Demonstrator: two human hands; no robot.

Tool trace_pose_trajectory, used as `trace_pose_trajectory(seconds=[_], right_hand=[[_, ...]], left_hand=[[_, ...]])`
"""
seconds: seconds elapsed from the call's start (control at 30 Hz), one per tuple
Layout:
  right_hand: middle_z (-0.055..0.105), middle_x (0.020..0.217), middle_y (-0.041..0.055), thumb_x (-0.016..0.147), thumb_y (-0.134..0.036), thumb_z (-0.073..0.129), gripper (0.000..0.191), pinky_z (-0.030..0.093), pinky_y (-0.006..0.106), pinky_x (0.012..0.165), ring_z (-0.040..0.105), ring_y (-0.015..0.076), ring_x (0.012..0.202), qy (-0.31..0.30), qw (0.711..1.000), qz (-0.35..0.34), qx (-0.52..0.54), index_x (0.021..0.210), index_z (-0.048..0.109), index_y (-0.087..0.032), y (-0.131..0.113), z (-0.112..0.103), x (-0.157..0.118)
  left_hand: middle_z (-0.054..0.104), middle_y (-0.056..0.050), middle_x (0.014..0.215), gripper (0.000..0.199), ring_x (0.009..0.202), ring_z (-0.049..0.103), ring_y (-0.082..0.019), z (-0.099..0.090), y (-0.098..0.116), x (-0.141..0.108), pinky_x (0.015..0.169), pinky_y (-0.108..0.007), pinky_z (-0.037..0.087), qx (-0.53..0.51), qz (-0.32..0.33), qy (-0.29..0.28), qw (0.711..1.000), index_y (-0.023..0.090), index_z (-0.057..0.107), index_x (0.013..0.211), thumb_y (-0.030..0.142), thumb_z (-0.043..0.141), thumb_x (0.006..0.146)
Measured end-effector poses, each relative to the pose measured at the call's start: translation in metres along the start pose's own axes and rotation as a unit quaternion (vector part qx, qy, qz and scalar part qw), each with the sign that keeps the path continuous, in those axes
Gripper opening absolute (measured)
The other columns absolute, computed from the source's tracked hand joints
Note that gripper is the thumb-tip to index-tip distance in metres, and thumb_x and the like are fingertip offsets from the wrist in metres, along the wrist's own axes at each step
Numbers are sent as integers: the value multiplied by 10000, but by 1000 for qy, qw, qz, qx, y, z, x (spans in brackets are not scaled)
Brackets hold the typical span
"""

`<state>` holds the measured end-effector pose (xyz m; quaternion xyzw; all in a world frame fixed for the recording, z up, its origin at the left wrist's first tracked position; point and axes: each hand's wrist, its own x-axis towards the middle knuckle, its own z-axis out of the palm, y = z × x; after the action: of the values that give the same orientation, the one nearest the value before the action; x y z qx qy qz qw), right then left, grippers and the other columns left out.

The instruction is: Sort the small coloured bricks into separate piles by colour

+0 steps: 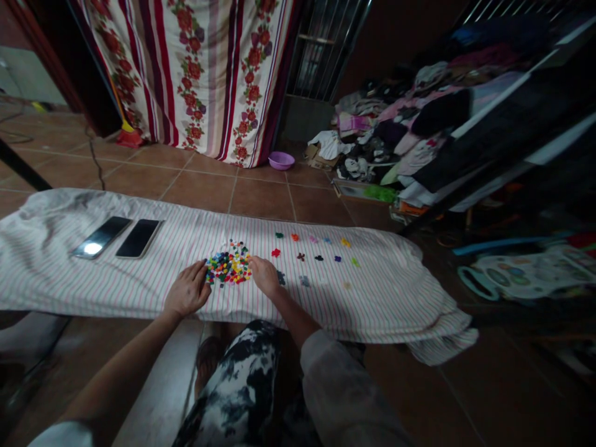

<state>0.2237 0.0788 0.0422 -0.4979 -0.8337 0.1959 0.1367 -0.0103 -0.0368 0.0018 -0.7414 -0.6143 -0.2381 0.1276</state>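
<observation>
Multicol. pcs (228, 267) | L hand (189, 289): L edge | R hand (264, 276): R edge

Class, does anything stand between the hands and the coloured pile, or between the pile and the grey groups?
Nothing visible separates the left hand or right hand from the pile. The right hand itself lies between the pile and the grey groups.

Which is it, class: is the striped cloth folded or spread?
Spread: the striped cloth stretches out beneath both phones and the coloured pieces.
</observation>
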Motion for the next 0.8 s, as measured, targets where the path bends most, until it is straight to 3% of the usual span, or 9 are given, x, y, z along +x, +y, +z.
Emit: trace_pose_trajectory(seconds=[0.13, 0.27, 0.47, 0.8], right_hand=[[741, 1007, 59, 953, -114, 424, 301, 441, 262, 818, 659, 184, 953, -13, 1000, 26, 1, 1135, 647, -202, -1, -4, 0], [730, 1052, 45, 887, -45, 443, 316, 431, 265, 882, 637, 176, 987, -3, 1000, -21, 2, 1014, 684, -206, 1, -3, -1], [716, 943, 60, 905, -258, 551, 161, 429, 269, 845, 631, 193, 931, -2, 999, -5, -39, 900, 705, -210, -5, -3, -4], [726, 939, 70, 875, -221, 561, 156, 435, 278, 780, 647, 200, 895, -37, 998, 22, -42, 861, 717, -214, -11, -8, 5]], left_hand=[[586, -206, 1319, 430, 1252, 539, -305, -1, 0, 0, 1048, -471, 462, 2, 4, -4, 1000, 92, 554, 1247, 288, 451, 879], [581, -203, 1327, 441, 1263, 530, -307, -1, 0, 0, 1048, -480, 461, -7, 0, -6, 1000, 103, 544, 1265, 292, 450, 879], [573, -213, 1337, 445, 1258, 535, -313, 0, 0, -1, 1041, -486, 468, -9, -2, -5, 1000, 91, 550, 1263, 292, 456, 877], [576, -190, 1344, 459, 1266, 532, -313, 1, 0, -1, 1048, -503, 461, -16, -11, -8, 1000, 124, 541, 1286, 298, 455, 869]])
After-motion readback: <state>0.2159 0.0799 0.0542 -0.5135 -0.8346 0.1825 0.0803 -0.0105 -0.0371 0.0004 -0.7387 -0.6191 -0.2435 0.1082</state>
